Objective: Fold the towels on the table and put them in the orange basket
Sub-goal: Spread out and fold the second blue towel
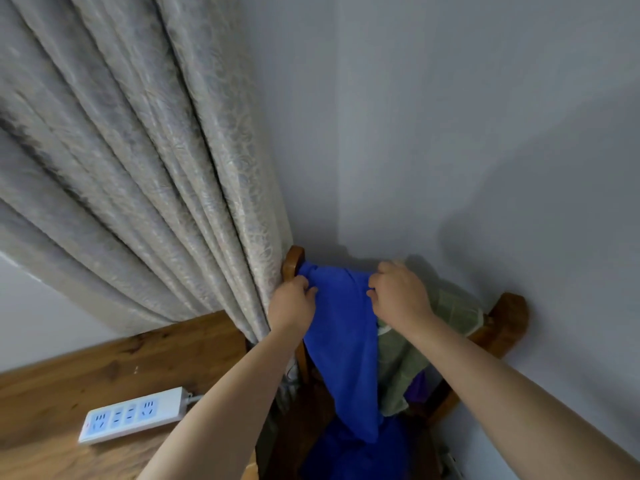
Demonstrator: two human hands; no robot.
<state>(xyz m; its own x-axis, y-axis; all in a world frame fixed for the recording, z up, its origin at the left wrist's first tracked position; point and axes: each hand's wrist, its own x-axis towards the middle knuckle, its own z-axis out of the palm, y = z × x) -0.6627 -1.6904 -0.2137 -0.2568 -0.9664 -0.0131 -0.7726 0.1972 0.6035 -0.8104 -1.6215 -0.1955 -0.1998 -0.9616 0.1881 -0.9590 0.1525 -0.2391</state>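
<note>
While both bare forearms reach fwd from the bottom edge, the scene runs like this, near to far:

Table: wood-grain top, lower left, closest to the camera.
Power strip: white w/ light-blue socket faces, lying flat on the table, cord leaving its right end toward the curtain.
Blue towel: draped over the top rail of a wooden chair, hanging down long in front; lower end bunches in shadow near the bottom edge, can't tell what it rests on.
Green towel: checked, pale green, just beside the blue one on its right, also over the rail, partly under the blue edge.
Purple cloth: small bit showing below the green towel; too hidden to say more.
Left hand: fingers clenched, pinching the blue towel's upper left part, next to the chair post.
Right hand: fingers curled, gripping the blue towel's upper right part at the rail, above the green towel.
Chair: reddish-brown wood, back corners up against the wall.
Curtain: grey-beige patterned folds, left, touching the chair's left post.
Wall: plain grey, furthest back.
</note>
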